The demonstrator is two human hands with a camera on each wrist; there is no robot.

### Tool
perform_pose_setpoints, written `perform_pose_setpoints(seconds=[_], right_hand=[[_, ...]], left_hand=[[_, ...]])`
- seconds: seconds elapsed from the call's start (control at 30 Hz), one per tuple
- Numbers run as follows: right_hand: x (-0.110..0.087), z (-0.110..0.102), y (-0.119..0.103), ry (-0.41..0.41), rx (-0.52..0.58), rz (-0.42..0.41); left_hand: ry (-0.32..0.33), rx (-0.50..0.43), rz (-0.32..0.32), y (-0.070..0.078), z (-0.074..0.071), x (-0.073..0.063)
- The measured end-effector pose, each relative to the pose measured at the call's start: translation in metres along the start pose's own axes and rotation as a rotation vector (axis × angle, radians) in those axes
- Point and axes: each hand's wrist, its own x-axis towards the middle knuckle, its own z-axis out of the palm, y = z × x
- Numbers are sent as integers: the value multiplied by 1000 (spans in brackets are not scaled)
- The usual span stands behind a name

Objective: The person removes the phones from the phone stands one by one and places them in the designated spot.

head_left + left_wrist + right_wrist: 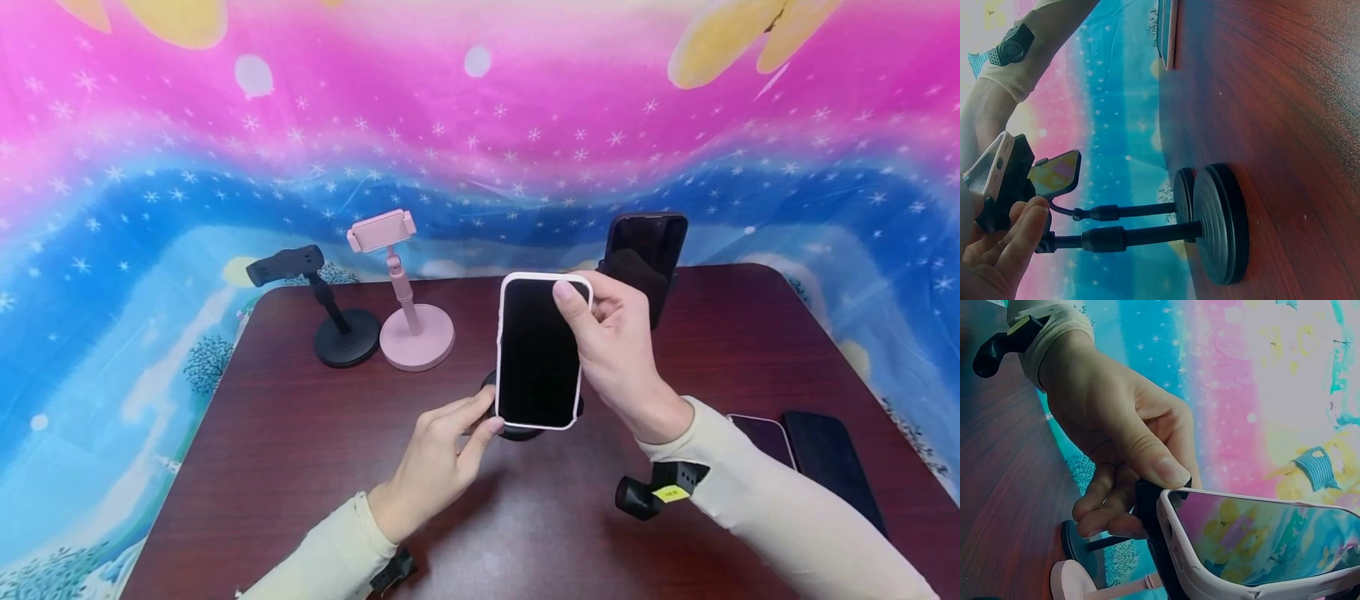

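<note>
A phone in a white case (538,352) stands upright over a black stand whose round base (517,431) shows under it. My right hand (581,304) pinches the phone's top right corner, thumb on the screen side. My left hand (486,417) pinches the stand's black clamp at the phone's lower left edge. In the right wrist view the left hand's thumb (1154,465) lies on the clamp (1150,519) beside the phone (1260,540). The left wrist view shows the stand's base (1219,222), its stem and the clamp (1007,181) in my left fingers (1022,228).
On the dark wooden table (300,450) a black stand (341,333) and a pink stand (412,329) stand at the back left, both without phones. Behind my right hand a second black stand carries a dark phone (647,242). Two phones (813,450) lie flat at the right edge.
</note>
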Motion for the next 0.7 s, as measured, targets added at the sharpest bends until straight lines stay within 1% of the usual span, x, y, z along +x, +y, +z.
perform_pose_setpoints(seconds=[0.17,0.4,0.7], right_hand=[[0,0,-1,3,-1,1],[0,0,-1,3,-2,-6],[1,0,-1,17,8,-12]], left_hand=[[3,11,8,0,0,0],[2,29,-4,0,1,-1],[7,47,6,1,1,-1]])
